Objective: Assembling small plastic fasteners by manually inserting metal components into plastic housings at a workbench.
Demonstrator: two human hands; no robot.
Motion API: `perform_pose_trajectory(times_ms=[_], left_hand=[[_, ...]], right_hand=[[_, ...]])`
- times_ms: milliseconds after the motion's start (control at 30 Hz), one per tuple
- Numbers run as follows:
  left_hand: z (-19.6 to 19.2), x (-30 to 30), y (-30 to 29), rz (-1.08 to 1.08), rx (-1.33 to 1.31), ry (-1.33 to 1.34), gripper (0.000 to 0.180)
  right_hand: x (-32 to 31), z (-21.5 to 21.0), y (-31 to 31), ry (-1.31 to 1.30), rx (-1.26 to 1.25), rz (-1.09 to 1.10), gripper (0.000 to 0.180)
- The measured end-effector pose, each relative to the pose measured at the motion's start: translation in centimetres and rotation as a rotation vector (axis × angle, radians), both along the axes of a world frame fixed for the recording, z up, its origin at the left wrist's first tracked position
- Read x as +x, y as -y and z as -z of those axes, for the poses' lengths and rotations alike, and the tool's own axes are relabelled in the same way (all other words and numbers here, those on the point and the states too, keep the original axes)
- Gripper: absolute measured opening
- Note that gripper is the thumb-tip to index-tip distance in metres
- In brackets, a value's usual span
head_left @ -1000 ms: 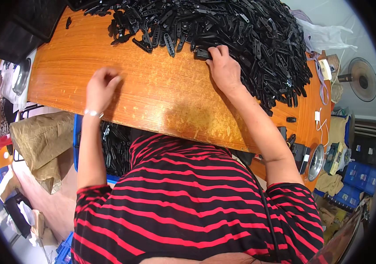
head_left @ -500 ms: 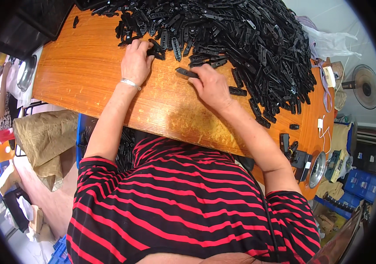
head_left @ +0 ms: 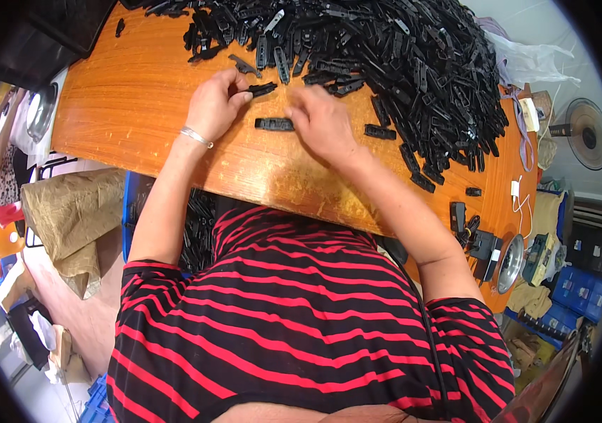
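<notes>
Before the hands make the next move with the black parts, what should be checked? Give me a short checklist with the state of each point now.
1. Left hand grips a black part at its fingertips: ok.
2. Right hand holds a part: cannot tell, its fingers hide it.
3. Loose part lies flat on the table between the hands, within reach: ok.
4. Bare wood in front of the hands for working: ok.
5. Pile stays back from the near table edge: ok.
</notes>
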State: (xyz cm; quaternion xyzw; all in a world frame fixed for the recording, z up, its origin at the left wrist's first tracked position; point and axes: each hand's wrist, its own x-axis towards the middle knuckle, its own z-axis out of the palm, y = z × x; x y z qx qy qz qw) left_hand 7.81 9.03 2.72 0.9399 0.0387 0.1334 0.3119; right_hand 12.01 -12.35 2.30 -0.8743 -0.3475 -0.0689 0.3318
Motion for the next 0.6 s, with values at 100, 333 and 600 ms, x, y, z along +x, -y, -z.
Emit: perform_pose_trajectory(times_ms=[100, 333, 600], left_hand=[[-1.2, -0.1, 0.4, 0.141, -0.327, -0.153, 0.012], [-0.4, -0.9, 1.4, 0.183, -0.742, -0.257, 0.015], [1.4, -1.8, 2.8, -0.051, -0.846, -0.195, 0.016]], right_hand=[[1.1, -0.6, -0.5, -0.134, 0.22, -0.053, 0.029], [0.1, -1.0, -0.1, -1.036, 0.611, 0.005, 0.012], [-0.8, -0.9, -0.3, -0.999, 0.344, 0.073, 0.015]])
